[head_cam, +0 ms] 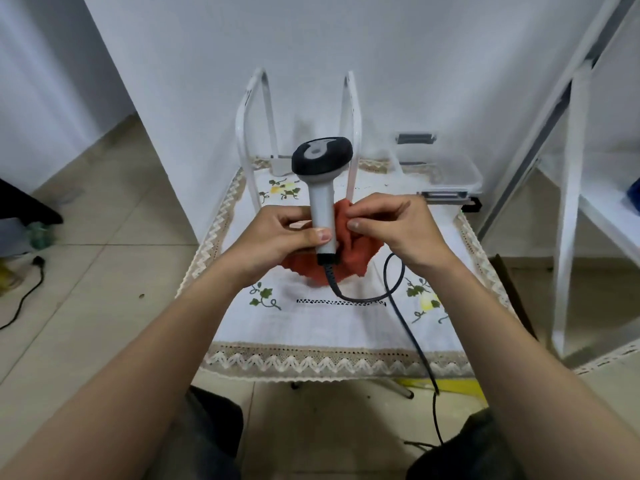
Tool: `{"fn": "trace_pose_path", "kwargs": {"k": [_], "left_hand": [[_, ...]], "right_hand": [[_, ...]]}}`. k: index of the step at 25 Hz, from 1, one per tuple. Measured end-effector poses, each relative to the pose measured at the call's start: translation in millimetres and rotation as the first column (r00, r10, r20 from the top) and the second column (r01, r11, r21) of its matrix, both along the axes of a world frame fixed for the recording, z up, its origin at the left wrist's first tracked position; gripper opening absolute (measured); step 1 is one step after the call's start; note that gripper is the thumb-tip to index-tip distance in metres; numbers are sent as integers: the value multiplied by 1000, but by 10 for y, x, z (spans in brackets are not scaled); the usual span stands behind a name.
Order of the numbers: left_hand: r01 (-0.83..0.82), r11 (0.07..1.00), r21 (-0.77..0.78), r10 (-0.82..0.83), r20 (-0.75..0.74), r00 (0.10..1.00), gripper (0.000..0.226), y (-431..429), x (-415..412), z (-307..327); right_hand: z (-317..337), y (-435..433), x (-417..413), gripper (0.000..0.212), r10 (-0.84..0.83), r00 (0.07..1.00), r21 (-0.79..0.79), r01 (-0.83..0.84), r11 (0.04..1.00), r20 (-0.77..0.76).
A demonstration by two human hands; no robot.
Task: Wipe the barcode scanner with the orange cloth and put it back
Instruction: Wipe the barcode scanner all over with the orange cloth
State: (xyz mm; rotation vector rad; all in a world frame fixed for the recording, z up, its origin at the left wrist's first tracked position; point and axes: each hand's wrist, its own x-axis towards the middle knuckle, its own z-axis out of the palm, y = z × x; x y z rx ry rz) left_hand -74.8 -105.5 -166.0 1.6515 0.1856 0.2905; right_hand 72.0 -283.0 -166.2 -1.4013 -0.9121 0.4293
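orange cloth half behind scanner

Seeing a white tablecloth with leaf embroidery and lace trim lying spread flat, a metal leg showing beneath. Noting two white hoops standing upright at its far edge, against the wall. Spotting a clear box sitting at the back right corner, near a white shelf. Finding a black cable trailing over the floor tiles at left, and a yellow strip lying under the near edge
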Motion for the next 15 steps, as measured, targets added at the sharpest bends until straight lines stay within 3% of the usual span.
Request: {"fn": "trace_pose_path", "kwargs": {"k": [3,6,7,10,15], "left_hand": [[-51,998,-41,52,23,998,25,-20,-8,-134],[-62,993,-101,65,32,997,25,14,1,-229],[-48,994,-97,52,35,998,25,27,0,-240],[2,996,-92,3,54,999,26,40,-3,-254],[-23,994,-110,28,40,999,20,34,-29,-343]], "right_hand": [[-101,48,9,30,-35,999,-42,37,998,36],[-198,35,0,61,0,992,-285,38,958,129],[-222,34,-7,59,31,994,-326,4,945,103],[-268,44,6,18,17,999,-249,-25,968,-31],[-240,36,34,13,-69,994,-214,49,976,-87]]}}
